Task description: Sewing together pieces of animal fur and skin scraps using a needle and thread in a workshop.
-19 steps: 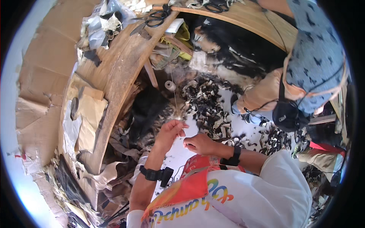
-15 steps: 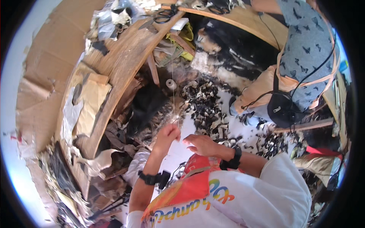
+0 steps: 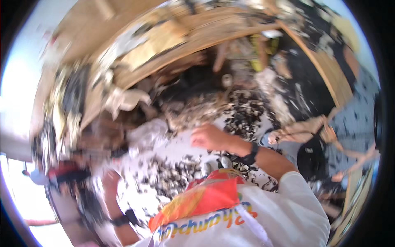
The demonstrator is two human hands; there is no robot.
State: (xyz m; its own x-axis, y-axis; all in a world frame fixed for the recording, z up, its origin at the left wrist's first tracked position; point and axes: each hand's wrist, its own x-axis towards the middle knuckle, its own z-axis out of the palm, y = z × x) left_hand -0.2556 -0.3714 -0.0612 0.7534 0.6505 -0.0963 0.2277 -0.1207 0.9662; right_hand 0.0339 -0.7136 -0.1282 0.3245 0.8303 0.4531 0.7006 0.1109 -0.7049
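My right hand [image 3: 209,138] is held out above the white floor, to the left of a heap of dark scraps. Its fingers look curled together, and whatever they may hold cannot be made out. Lower and further left, my left hand [image 3: 110,180] reaches forward near a pile of dark items; motion smears its fingers. A pale spool [image 3: 226,80] stands among the scraps beneath the wooden bench. No thread can be made out between it and my hands.
Black and white scraps [image 3: 164,175] litter the floor. A long wooden bench [image 3: 152,66] curves across the far side, with brown paper [image 3: 158,43] on it. At the right sits a person in a grey patterned top [image 3: 354,123], a black pouch [image 3: 310,158] at the waist.
My view has swung left. My hands, close together before, are now wide apart, the left one having gone down and left. The thread that ran up from near my hands no longer shows.
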